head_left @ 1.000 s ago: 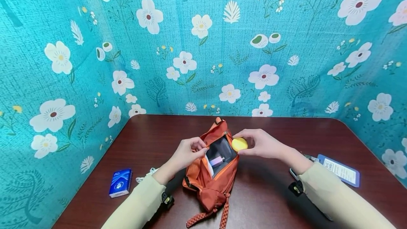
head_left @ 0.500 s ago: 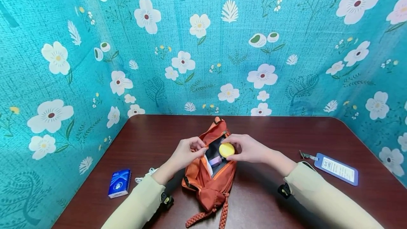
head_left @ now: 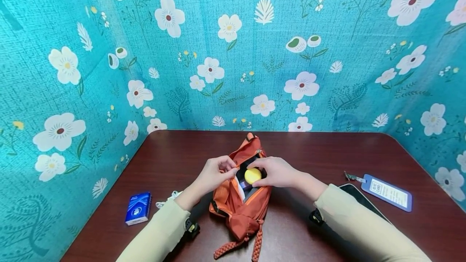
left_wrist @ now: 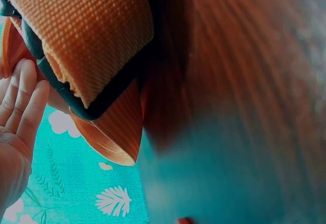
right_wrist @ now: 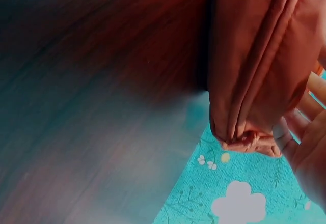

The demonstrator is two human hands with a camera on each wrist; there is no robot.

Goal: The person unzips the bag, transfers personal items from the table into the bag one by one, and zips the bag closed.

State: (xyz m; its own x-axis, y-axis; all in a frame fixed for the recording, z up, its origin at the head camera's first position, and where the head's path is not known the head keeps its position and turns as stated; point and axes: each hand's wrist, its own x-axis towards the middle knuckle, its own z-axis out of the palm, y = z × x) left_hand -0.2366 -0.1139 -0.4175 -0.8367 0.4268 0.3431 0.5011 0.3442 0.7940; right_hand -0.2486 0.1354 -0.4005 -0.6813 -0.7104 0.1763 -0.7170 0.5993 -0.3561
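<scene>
An orange-red fabric bag lies on the dark wooden table with its zipped mouth spread wide and its grey lining showing. At the left side of that mouth my left hand pinches the edge. Over the opening my right hand grips a round, flat-looking yellow object between thumb and fingers. Beneath it a small purplish item inside the bag is partly covered. An orange webbing strap fills much of the left wrist view. The right wrist view shows the bag's outer side; the yellow object is hidden there.
A blue tissue pack and a white cable lie left of the bag. Right of it are a blue card holder with a clip and a flat black-edged object, partly under the right sleeve. A floral curtain stands behind the table.
My right hand has carried the yellow object leftward from the bag's right edge to over its mouth, covering more of the purplish item. My left hand keeps its place at the bag's edge.
</scene>
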